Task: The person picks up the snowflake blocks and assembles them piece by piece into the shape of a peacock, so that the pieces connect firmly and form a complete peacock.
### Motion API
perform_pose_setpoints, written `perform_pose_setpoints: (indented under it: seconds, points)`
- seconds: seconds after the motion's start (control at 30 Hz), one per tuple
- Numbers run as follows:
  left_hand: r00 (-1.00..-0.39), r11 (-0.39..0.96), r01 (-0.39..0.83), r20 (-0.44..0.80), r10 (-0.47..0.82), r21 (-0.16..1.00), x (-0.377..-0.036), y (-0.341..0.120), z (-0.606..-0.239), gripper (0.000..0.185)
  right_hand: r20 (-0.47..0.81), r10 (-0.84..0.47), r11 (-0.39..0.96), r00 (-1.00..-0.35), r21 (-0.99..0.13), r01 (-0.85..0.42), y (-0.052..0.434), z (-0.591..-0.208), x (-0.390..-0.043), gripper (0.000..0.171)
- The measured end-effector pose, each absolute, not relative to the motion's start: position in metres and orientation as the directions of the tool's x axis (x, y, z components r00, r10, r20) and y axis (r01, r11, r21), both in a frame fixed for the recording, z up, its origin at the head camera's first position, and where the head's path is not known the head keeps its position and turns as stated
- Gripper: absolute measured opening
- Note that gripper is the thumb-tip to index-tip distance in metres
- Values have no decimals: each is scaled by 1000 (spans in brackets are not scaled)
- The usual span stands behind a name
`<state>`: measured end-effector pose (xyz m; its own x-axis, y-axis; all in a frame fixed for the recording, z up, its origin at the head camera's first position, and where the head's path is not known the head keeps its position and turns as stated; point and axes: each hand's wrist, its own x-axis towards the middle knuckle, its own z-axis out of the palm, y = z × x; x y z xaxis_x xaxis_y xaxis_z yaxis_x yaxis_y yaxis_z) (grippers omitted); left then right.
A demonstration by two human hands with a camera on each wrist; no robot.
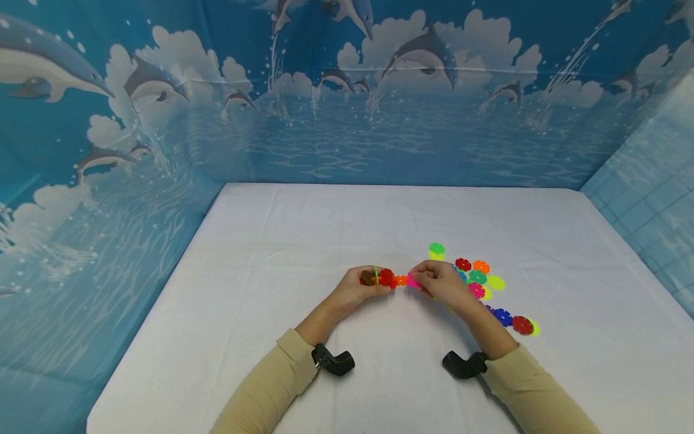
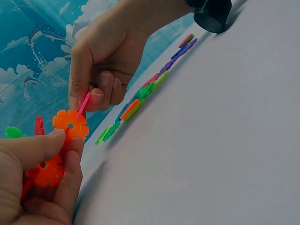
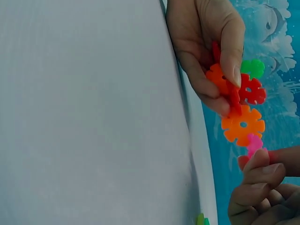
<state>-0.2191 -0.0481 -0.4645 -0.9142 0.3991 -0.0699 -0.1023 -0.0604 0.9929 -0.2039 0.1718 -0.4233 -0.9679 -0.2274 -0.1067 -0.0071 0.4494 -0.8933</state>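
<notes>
My left hand (image 1: 355, 289) grips a chain of interlocking plastic snowflake discs between thumb and fingers. The chain shows an orange disc (image 2: 70, 125) at its free end, red discs (image 3: 252, 89) and a green disc (image 3: 253, 68) farther back; part of it is hidden in the palm. My right hand (image 1: 441, 283) pinches a pink disc (image 3: 254, 144) between thumb and forefinger. Edge-on in the left wrist view, the pink disc meets the rim of the end orange disc. Both hands are raised over the white table, facing each other.
Loose discs in several colours lie on the white table (image 1: 260, 337) beside and beyond the right hand, among them a light green disc (image 1: 437, 248), an orange disc (image 1: 481, 266) and a red disc (image 1: 523, 325). A dolphin-print curtain (image 1: 336, 138) hangs behind the table.
</notes>
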Motion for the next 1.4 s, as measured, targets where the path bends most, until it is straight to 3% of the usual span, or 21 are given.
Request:
perform_pose_setpoints:
  seconds: [0.33, 0.63, 0.83, 1.17, 1.4]
  points:
    - [-907, -83, -88, -45, 420, 993, -220, -49, -466, 32, -95, -193, 473, -977, -881, -8, 160, -430, -203, 23]
    - [-879, -67, -103, -59, 472, 992, -220, -49, -466, 29, -153, -264, 428, -952, -903, 27, 175, -425, -201, 30]
    - [-870, -38, -113, -80, 487, 993, -219, -49, -466, 31, -187, -271, 459, -944, -887, 44, 201, -420, -201, 40]
    - [-880, -35, -119, -89, 467, 992, -219, -49, -466, 32, -271, -190, 629, -944, -772, 95, 266, -407, -196, 50]
    - [-881, -34, -123, -94, 463, 992, -218, -49, -464, 34, -297, -212, 723, -931, -689, 55, 308, -408, -189, 45]
